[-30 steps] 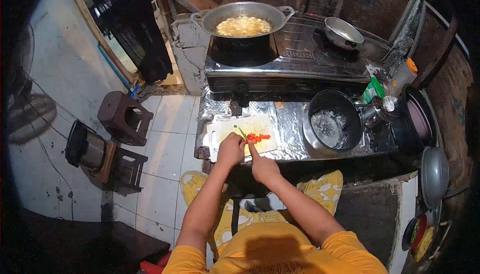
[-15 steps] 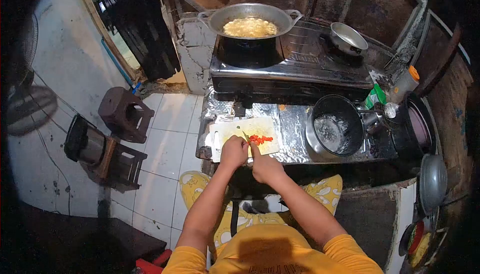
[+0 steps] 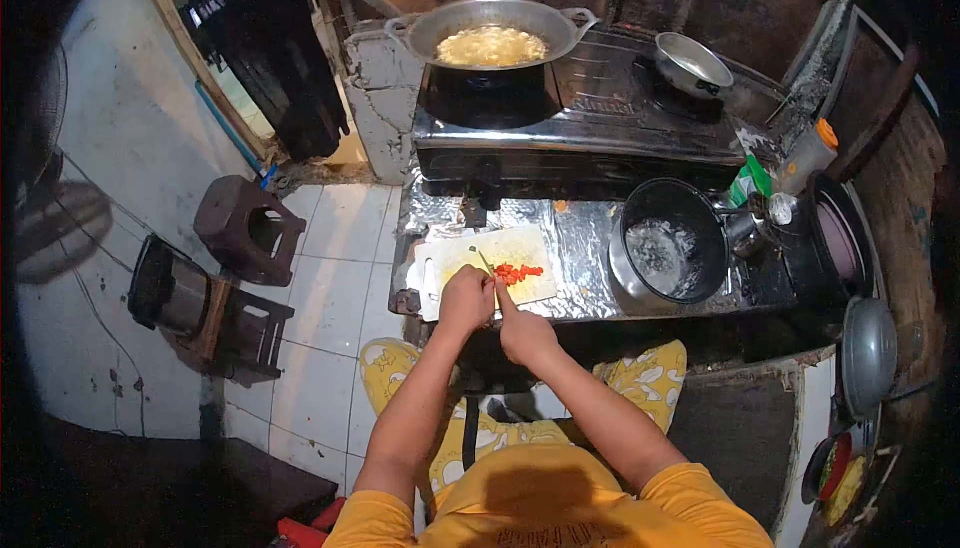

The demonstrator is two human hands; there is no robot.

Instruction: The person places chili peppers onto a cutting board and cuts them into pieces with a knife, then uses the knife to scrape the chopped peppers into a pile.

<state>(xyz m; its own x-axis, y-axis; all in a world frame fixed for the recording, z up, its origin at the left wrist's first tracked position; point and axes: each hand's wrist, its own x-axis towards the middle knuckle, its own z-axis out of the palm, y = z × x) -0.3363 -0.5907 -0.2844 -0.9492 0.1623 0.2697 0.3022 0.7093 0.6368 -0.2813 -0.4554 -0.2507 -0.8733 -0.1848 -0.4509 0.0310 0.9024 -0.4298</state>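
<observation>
On a white cutting board (image 3: 437,260) lies a small heap of chopped red pieces (image 3: 519,274), which look like chili. My right hand (image 3: 526,336) is closed round a knife (image 3: 486,263), its handle hidden in the fingers and its blade pointing up and left across the board. Close beside it, my left hand (image 3: 468,300) rests at the board's near side with curled fingers by the blade. Whatever those fingers pinch is hidden. A tiny dark bit lies near the knife tip.
A wok (image 3: 490,36) of bubbling food stands on the stove (image 3: 590,123), with a small pan (image 3: 692,65) on the right burner. Right of the board is a deep black-lined pot (image 3: 670,240). A stool (image 3: 245,228) stands on the floor at left.
The view has shifted slightly. Both hands stay at the board, and my right hand with the knife has moved a little left, closer to my left hand.
</observation>
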